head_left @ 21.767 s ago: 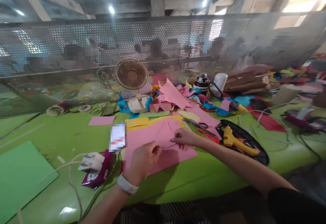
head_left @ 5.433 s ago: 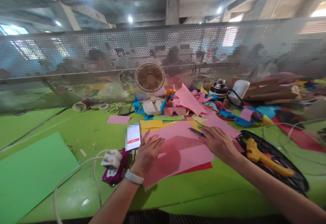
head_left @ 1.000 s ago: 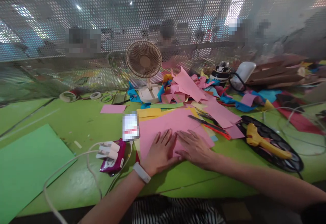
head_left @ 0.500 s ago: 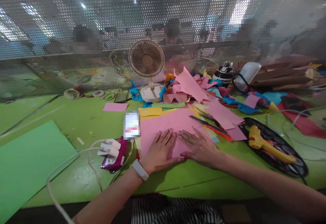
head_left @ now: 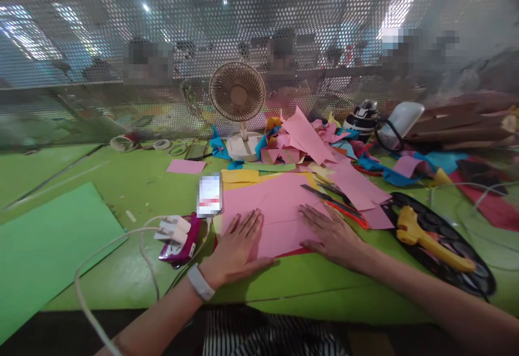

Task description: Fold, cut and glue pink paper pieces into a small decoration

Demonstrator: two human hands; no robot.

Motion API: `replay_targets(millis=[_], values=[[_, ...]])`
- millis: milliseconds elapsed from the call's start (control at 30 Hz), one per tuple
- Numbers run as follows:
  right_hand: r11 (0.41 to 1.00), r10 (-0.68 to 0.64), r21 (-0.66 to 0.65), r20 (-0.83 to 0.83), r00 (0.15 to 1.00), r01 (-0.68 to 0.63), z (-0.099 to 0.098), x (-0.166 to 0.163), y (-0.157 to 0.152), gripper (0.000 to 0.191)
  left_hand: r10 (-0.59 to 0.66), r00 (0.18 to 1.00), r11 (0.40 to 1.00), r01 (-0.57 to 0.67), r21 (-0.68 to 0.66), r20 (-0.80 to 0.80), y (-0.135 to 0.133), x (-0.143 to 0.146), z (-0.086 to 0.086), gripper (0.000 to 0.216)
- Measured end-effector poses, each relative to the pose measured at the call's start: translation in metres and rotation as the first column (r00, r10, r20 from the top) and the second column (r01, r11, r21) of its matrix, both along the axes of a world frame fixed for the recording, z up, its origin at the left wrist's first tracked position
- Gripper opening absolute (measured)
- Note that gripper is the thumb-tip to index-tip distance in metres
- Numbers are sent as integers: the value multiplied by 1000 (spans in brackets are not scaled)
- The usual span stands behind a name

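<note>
A pink sheet of paper [head_left: 279, 207] with a faint crease across it lies on the green table in front of me, on top of yellow and red paper. My left hand [head_left: 239, 248] lies flat on its left part, fingers outstretched. On the right part my right hand [head_left: 334, 234] also rests flat, fingers spread. Neither hand holds anything. A red-and-black utility knife [head_left: 344, 210] lies just beyond my right hand, partly over the sheet's edge. Left of the sheet are a lit phone [head_left: 210, 194] and a purple box with white plugs [head_left: 174, 232].
A small fan [head_left: 237, 94] stands at the back before a perforated screen. Pink and blue paper scraps [head_left: 304, 134] are heaped beside it. At right, a yellow glue gun [head_left: 433, 240] lies on a black tray [head_left: 484, 275]. A green sheet [head_left: 52, 248] lies at left.
My hands have slid apart over the pink sheet, the left one leftward and the right one rightward. More of the sheet's middle now shows between them.
</note>
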State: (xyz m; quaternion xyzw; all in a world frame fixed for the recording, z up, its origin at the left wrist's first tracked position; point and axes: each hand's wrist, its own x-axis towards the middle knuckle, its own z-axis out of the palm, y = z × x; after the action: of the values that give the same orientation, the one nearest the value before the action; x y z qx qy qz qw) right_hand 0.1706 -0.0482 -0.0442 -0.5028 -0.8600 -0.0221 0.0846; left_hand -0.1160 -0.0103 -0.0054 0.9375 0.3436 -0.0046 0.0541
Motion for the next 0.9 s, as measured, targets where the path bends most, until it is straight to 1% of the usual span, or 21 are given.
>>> replay_targets(millis=[133,200,267,333,367,400,467,533,567,600,633,667,700,767,800,833,900], values=[[1000,-11,-8,-1,1000,11,-1,-1,0,67,86,996,996,-86,26,-25,-10,-21,1,83],[1000,-12,-7,-12,1000,12,-1,-2,0,67,159,986,986,-157,56,-38,-14,-31,1,84],[1000,-15,-4,-25,1000,15,-2,-2,0,67,251,967,964,-247,95,-34,-16,-34,3,85],[1000,-17,1,-38,999,17,-3,-2,0,68,336,941,930,-336,148,26,-14,-26,8,83],[1000,-17,4,-44,999,18,-4,-2,0,68,352,934,919,-358,166,70,-11,-17,11,78],[1000,-17,8,-49,999,18,-4,-2,0,67,359,925,909,-378,178,127,-8,-6,15,69],[1000,-15,17,-59,998,16,-5,-2,0,66,378,897,899,-414,139,227,3,23,23,51],[1000,-10,22,-66,998,11,-6,-2,0,66,367,900,925,-380,12,234,15,51,26,42],[1000,-8,23,-68,998,9,-6,-1,0,66,375,903,927,-364,-92,209,22,63,26,41],[1000,-8,22,-69,998,9,-6,-1,0,66,393,903,911,-357,-205,172,28,73,25,42],[1000,-9,20,-70,998,10,-6,-1,0,66,414,899,883,-360,-301,140,35,79,23,46],[1000,-11,17,-72,997,12,-6,-1,0,66,418,902,849,-344,-402,109,41,84,20,50],[1000,-12,14,-76,997,13,-6,-1,0,67,434,897,791,-336,-511,82,46,86,17,54],[1000,-15,13,-87,996,16,-6,-1,1,67,464,885,653,-303,-694,50,55,86,11,57],[1000,-16,13,-91,996,17,-6,-1,1,67,477,878,589,-286,-756,39,59,85,8,57],[1000,-18,12,-93,996,19,-5,-1,1,67,484,875,539,-276,-796,24,62,84,7,56],[1000,-21,7,-90,996,22,-5,-1,0,66,485,875,490,-276,-827,-5,66,81,5,56]])
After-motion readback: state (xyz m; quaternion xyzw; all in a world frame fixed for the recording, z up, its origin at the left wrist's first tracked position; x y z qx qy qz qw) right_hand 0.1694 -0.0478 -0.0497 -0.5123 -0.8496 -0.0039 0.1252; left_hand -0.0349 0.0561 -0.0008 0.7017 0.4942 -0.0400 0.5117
